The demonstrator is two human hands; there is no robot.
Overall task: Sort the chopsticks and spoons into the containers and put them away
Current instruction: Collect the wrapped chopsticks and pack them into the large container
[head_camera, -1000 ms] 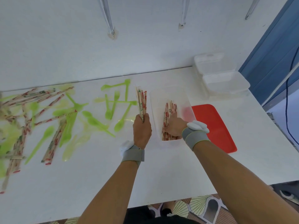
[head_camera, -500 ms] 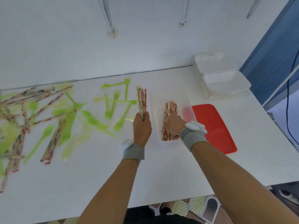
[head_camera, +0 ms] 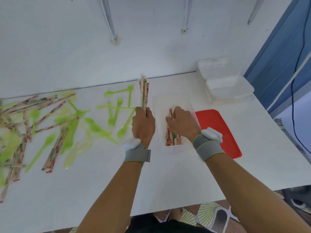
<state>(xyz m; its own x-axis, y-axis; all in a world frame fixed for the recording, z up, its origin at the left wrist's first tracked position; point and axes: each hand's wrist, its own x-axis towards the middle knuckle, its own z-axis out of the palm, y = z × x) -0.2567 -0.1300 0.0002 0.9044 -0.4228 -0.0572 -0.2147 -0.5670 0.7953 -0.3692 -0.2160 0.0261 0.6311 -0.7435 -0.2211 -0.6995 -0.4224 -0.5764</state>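
Observation:
My left hand [head_camera: 143, 126] grips a bundle of wrapped chopsticks [head_camera: 144, 95] that stands nearly upright just left of a clear plastic container [head_camera: 157, 105]. My right hand [head_camera: 182, 122] is over that container, its curled fingers on the wrapped chopsticks [head_camera: 172, 137] lying inside. More wrapped chopsticks [head_camera: 33, 105] lie scattered on the left of the white table [head_camera: 101, 182], mixed with green plastic spoons [head_camera: 96, 127].
A red lid [head_camera: 218, 130] lies flat right of the container. Two closed clear containers [head_camera: 227, 84] stand at the table's back right corner, by a blue door. The white wall runs along the table's far edge.
My left hand has raised its bundle more upright. My right hand has slid further along the chopsticks inside the container.

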